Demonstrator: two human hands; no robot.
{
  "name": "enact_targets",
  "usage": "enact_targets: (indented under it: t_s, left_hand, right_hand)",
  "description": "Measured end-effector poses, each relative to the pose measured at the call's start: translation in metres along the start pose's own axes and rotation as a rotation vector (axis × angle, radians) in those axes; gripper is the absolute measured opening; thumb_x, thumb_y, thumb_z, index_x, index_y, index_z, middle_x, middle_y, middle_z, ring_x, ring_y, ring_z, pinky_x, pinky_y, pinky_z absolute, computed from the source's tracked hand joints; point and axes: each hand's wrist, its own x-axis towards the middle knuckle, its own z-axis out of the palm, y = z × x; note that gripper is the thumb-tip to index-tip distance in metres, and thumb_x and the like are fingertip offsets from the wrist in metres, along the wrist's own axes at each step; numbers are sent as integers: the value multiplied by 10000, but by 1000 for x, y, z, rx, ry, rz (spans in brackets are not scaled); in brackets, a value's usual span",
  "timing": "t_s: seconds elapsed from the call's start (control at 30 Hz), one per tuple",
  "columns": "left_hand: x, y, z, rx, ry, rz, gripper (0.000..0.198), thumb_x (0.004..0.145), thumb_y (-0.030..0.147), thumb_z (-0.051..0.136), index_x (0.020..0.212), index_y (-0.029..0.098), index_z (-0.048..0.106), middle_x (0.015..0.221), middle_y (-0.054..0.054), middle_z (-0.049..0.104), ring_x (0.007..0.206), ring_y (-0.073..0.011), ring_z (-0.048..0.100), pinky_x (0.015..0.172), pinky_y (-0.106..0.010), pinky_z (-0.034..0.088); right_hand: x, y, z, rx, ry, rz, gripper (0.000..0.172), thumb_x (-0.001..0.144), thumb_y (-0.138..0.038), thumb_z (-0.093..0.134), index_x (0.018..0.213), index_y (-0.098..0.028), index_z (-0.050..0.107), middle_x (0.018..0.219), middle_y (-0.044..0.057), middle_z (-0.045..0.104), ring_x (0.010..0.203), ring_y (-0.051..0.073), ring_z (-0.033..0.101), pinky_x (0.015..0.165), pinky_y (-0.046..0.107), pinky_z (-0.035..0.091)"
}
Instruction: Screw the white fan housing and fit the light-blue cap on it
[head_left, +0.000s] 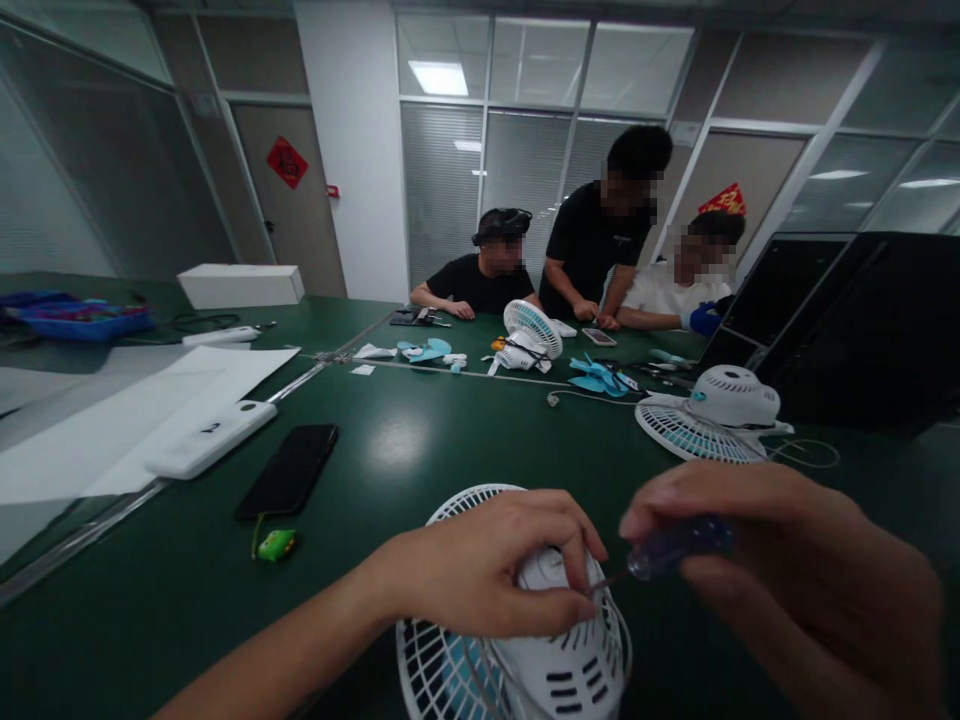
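Directly under the left hand: white fan, fingers curled down onto its rear housing. Right hand closed around the blue-handled screwdriver, tip at the housing between the hands. Fans: three. Second fan lies beyond the right hand, third fan farther off. Blue blade sets: two. One black phone left of the left hand. Dark green tabletop. Glass-partitioned office, three people at the far end.

Green table. Near L: black phone lying flat, white slab-shaped device just beside it, small green item nr the phone's lower end. White sheets further L; white box & blue tray at back. R: 2nd white fan grille-down, dark monitor behind. Far end: 3 people, another fan, blue fan blades nearby.
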Motion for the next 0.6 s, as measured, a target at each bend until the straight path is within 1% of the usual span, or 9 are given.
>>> enact_targets:
  t_s: [0.03,0.07,0.13,0.2,0.27,0.33,0.37,0.47,0.6]
  left_hand:
    - [0,0,0,-4,-7,1,117,847,155,663,777,166,570,1071,-62,640,1026,-171,610,948,-282,456]
    - [0,0,0,-8,-10,0,120,846,156,662,772,166,568,1088,-71,638,1033,-177,611,956,-291,455]
    - [1,0,1,-16,-2,0,123,841,157,662,764,163,567,1098,-81,636,1029,-182,612,955,-298,457]
    - [1,0,1,-15,11,3,112,835,158,663,766,159,574,1076,-79,635,1015,-182,611,944,-293,459]
    - [1,-1,2,-6,15,1,90,831,157,659,783,157,583,1054,-75,633,1001,-182,608,934,-294,461]
    - [1,0,2,10,6,-4,79,826,153,655,797,156,582,1036,-70,632,993,-182,606,926,-293,461]
    - [1,0,2,17,0,-8,78,825,148,654,804,157,579,1036,-67,631,998,-181,605,926,-290,460]
    - [1,1,2,30,-8,-21,83,827,136,651,817,164,574,1033,-50,629,1005,-167,599,930,-274,452]
    - [0,3,2,16,6,-29,82,826,153,653,809,175,575,1047,-45,634,995,-167,601,921,-286,457]
  right_hand:
    - [1,0,0,15,16,6,130,903,-298,631,1028,-290,595,796,-8,666,694,148,653,562,221,528]
    - [2,0,1,24,33,9,118,894,-329,652,969,-279,576,742,-20,635,640,134,626,535,214,511]
    - [4,0,0,13,42,-10,147,898,-363,648,956,-264,556,730,-24,611,615,119,602,524,207,490]
    - [5,-2,-2,-11,-22,-41,137,927,-366,599,1009,-261,568,796,-5,647,703,131,641,594,216,510]
    - [6,-4,-4,-15,-132,-66,133,955,-352,547,1045,-264,588,880,8,694,825,144,680,706,234,528]
    - [7,-6,-5,-4,-208,-54,119,965,-346,538,1007,-264,613,882,-5,720,842,130,695,737,228,520]
    - [8,-6,-4,2,-214,-44,115,961,-356,554,973,-263,620,850,-20,724,800,113,697,715,215,512]
    - [9,-4,-1,-6,-137,-46,151,905,-407,648,905,-260,616,703,-64,699,625,74,666,623,190,485]
    - [6,2,4,-9,50,2,167,868,-393,694,869,-246,616,668,-45,670,562,95,646,531,192,489]
